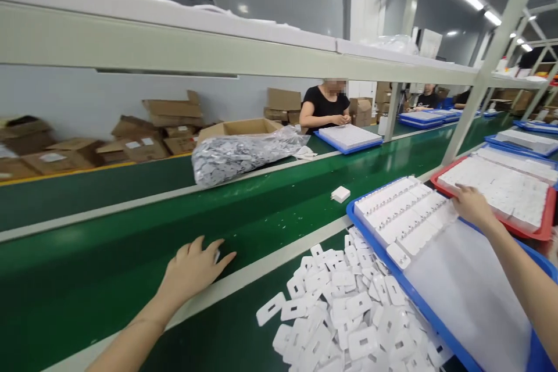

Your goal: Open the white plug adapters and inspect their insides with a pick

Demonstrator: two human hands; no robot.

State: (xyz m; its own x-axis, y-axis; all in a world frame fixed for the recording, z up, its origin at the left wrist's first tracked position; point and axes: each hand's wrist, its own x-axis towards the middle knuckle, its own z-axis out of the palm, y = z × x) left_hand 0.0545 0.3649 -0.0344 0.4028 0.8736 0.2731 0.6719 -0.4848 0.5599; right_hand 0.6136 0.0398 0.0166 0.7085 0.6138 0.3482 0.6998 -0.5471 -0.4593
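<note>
My left hand [195, 268] lies on the green conveyor belt [131, 256], fingers curled over a small white piece that barely shows under them. My right hand [472, 207] reaches to the far right end of the rows of white plastic parts [405, 215] in the blue tray [440, 325]; its fingers are hidden behind the back of the hand. A loose heap of flat white plates [349, 314] with slots lies on the bench in front of me, between my arms.
A single white part [340, 193] lies on the belt. A clear bag of grey pieces [244, 154] sits beyond, by cardboard boxes [148, 133]. A red tray [501, 192] of white parts adjoins my blue one. A person in black [326, 106] works at another blue tray [349, 138].
</note>
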